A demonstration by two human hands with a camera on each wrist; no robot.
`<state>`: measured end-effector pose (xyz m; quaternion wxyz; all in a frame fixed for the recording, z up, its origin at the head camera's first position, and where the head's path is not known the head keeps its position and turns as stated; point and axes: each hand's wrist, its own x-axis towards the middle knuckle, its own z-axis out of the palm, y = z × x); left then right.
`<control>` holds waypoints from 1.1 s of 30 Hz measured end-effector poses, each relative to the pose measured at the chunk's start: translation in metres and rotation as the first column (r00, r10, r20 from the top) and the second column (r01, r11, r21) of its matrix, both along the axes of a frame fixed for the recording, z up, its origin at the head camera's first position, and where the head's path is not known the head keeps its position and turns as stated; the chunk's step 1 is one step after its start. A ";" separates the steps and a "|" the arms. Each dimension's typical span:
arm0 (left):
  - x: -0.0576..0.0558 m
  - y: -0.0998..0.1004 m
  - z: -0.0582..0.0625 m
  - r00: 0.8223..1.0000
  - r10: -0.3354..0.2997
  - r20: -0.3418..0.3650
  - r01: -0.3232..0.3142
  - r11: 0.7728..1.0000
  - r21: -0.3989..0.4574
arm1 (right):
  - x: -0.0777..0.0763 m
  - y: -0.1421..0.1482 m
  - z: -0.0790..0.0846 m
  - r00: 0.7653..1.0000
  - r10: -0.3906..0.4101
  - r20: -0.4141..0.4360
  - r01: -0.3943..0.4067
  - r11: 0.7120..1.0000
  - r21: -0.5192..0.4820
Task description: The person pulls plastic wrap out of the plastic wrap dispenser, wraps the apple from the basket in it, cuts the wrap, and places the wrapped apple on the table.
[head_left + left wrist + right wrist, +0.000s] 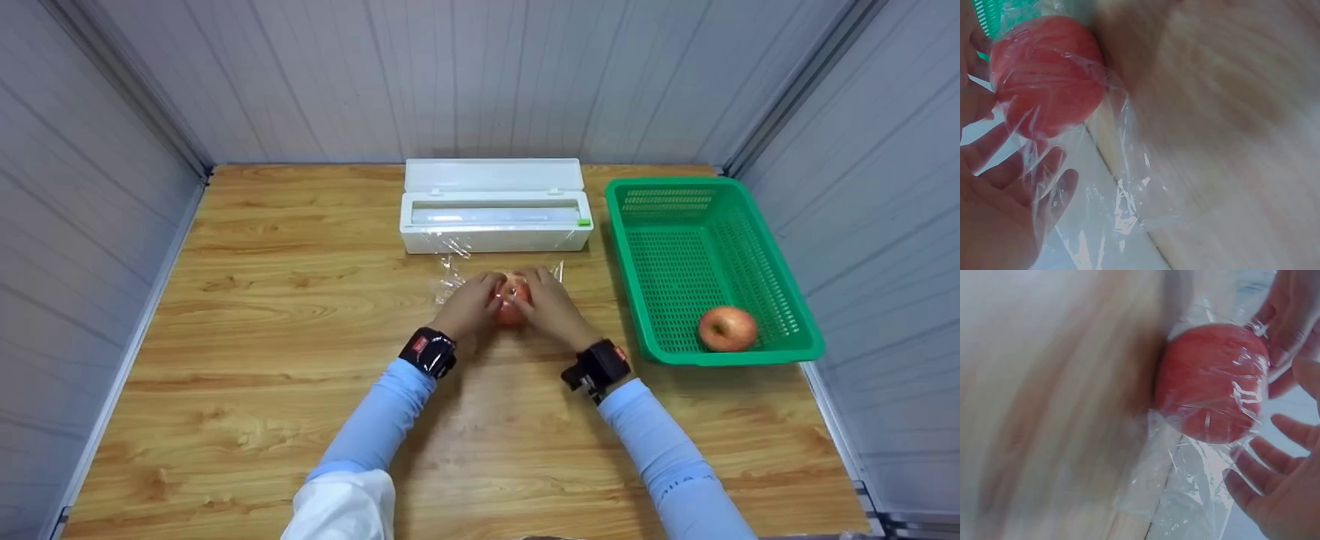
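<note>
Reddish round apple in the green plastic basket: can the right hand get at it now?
Probably yes: the green plastic basket is open-topped and nothing covers the reddish round apple. The right hand must first leave the film-covered red apple.

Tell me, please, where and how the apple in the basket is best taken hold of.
I would grip the apple around its sides, at the widest part, coming from above. It is round, its hollow faces up, and the basket is open on top. The basket's near wall is close, so a low approach seems harder. The right hand is nearer.
</note>
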<state>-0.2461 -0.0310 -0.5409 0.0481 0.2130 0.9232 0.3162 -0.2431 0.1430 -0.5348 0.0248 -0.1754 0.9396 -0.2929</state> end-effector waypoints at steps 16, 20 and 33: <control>-0.040 0.010 0.047 0.990 -0.057 -0.126 0.048 0.996 -0.079 | -0.062 0.033 -0.007 0.834 -0.520 0.184 0.552 0.783 -0.286; -0.051 0.016 0.057 0.979 -0.071 -0.192 0.051 0.993 -0.104 | -0.073 0.036 -0.015 0.819 -0.544 0.184 0.573 0.751 -0.329; -0.084 0.049 0.061 0.975 -0.093 -0.204 0.048 0.976 -0.213 | -0.086 0.040 -0.028 0.802 -0.564 0.199 0.595 0.721 -0.355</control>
